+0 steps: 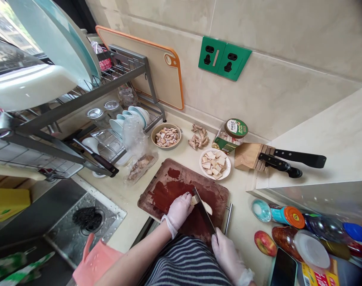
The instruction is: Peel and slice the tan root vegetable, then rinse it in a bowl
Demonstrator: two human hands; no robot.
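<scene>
My left hand (180,210), in a clear glove, has its fingers closed on one end of a pale, peeled piece of food (208,207) on the wet brown cutting board (165,178). My right hand (227,254), also gloved, is closed round the handle of a knife (204,214). The blade lies across the pale piece, close to my left fingertips. Beyond the board's upper right corner is a white plate (228,169) of pale cut slices (214,163). The knife's handle is mostly hidden by my right hand.
A bowl of garlic cloves (168,137), ginger (198,137), a jar (231,135) and a knife block (249,156) stand behind the board. To the left are a dish rack (91,95) and sink (109,202); an apple (264,243), phone (283,268) and bottles lie right.
</scene>
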